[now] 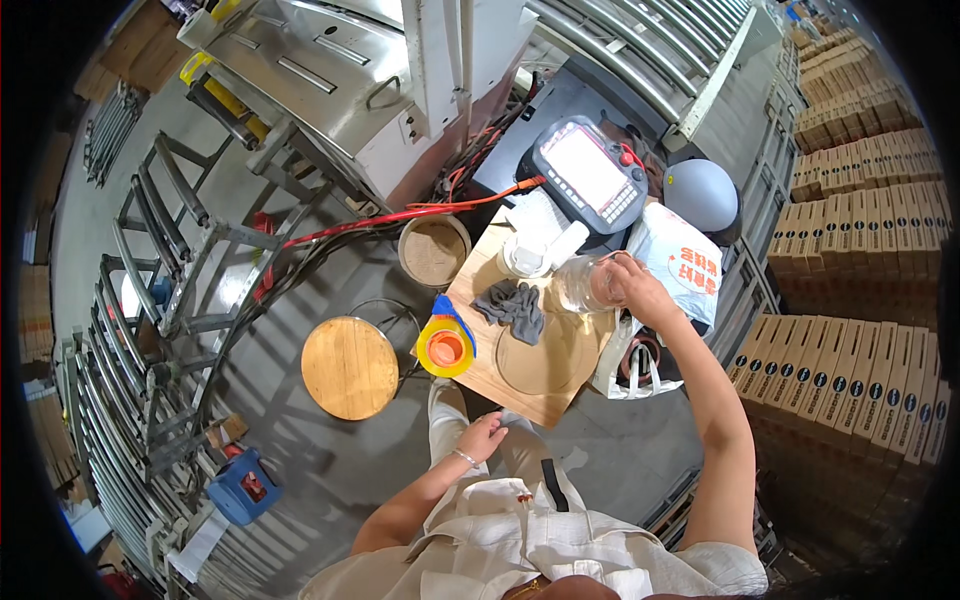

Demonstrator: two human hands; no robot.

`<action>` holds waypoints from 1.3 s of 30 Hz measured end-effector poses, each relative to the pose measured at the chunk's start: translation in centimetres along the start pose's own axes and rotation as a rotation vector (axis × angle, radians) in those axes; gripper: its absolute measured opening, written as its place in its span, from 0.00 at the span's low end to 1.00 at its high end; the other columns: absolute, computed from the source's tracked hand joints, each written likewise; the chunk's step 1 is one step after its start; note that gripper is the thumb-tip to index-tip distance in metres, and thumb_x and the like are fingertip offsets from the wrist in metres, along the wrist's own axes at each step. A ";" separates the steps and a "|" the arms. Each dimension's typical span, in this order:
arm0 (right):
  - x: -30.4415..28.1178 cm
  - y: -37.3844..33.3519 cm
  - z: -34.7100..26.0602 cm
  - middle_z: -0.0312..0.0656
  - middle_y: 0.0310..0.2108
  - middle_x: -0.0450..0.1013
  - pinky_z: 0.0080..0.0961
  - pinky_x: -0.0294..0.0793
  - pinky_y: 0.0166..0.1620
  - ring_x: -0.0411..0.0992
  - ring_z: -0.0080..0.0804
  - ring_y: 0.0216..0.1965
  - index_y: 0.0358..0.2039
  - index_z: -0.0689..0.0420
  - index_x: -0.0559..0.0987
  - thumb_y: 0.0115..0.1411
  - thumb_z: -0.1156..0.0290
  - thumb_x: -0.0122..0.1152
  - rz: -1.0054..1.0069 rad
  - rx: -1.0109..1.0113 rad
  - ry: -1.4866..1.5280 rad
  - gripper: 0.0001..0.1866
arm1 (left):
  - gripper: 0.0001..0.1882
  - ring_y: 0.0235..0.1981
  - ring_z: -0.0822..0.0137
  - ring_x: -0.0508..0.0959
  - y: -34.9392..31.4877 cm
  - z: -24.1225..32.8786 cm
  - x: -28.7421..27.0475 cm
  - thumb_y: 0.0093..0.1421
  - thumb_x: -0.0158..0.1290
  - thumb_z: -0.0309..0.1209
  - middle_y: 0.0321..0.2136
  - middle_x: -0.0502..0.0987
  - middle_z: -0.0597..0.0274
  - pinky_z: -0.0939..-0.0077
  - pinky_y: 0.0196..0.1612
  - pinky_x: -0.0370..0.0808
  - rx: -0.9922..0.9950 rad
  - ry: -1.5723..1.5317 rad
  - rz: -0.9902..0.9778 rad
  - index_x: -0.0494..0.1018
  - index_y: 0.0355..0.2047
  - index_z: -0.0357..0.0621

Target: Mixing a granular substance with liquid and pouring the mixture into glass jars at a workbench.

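left hand (481,437) near table edge (520,408); right hand (632,288) grips jar (583,285).

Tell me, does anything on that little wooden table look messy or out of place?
A grey cloth lies crumpled in the middle of the wooden table, beside a yellow jug at its edge. The right hand grips a clear glass jar. Nothing looks spilled or broken.

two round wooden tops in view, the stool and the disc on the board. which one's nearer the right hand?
The flat disc lying on the wooden board, just below the right hand that grips the clear jar. The round wooden stool stands apart on the floor, further left.
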State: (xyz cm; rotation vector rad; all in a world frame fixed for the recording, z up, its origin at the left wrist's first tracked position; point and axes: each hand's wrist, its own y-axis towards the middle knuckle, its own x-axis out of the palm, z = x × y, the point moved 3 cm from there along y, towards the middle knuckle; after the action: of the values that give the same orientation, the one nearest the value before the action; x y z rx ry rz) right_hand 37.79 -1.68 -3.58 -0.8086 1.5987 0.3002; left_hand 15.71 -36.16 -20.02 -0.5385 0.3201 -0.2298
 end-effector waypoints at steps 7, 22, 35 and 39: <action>0.2 0.8 -0.6 0.57 0.50 0.62 0.39 0.75 0.44 0.71 0.53 0.44 0.52 0.63 0.64 0.44 0.55 0.67 -0.090 0.571 0.060 0.39 | 0.24 0.38 0.59 0.78 0.3 0.3 0.2 0.57 0.54 0.38 0.37 0.77 0.50 0.68 0.43 0.74 -0.015 -0.035 -0.044 0.67 0.50 0.37; -2.2 1.1 -1.3 0.58 0.53 0.57 0.41 0.69 0.51 0.64 0.59 0.50 0.51 0.63 0.63 0.40 0.68 0.66 -0.059 0.276 0.157 0.36 | 0.23 0.35 0.61 0.79 -0.3 -0.5 0.2 0.56 0.56 0.36 0.36 0.78 0.53 0.70 0.39 0.75 0.006 0.007 0.007 0.68 0.50 0.40; 6.2 -15.0 2.4 0.42 0.54 0.62 0.30 0.73 0.49 0.67 0.35 0.52 0.62 0.57 0.56 0.52 0.76 0.60 0.462 0.613 1.699 0.37 | 0.22 0.36 0.63 0.79 1.4 3.0 1.5 0.57 0.56 0.35 0.35 0.78 0.52 0.72 0.40 0.76 0.051 0.060 -0.043 0.68 0.49 0.38; 10.6 -18.7 -3.2 0.41 0.56 0.63 0.34 0.68 0.56 0.64 0.35 0.56 0.62 0.55 0.57 0.53 0.69 0.57 0.374 0.487 2.112 0.35 | 0.20 0.39 0.65 0.79 3.8 5.5 4.2 0.60 0.53 0.33 0.38 0.77 0.57 0.74 0.41 0.77 -0.012 -0.396 -0.184 0.66 0.51 0.38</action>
State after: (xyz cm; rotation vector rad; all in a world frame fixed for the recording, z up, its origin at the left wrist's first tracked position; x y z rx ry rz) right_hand 47.50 -20.54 -8.20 -0.1693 3.5099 -1.0872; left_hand 22.08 -31.67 -18.63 -0.6126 -0.1132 -0.2926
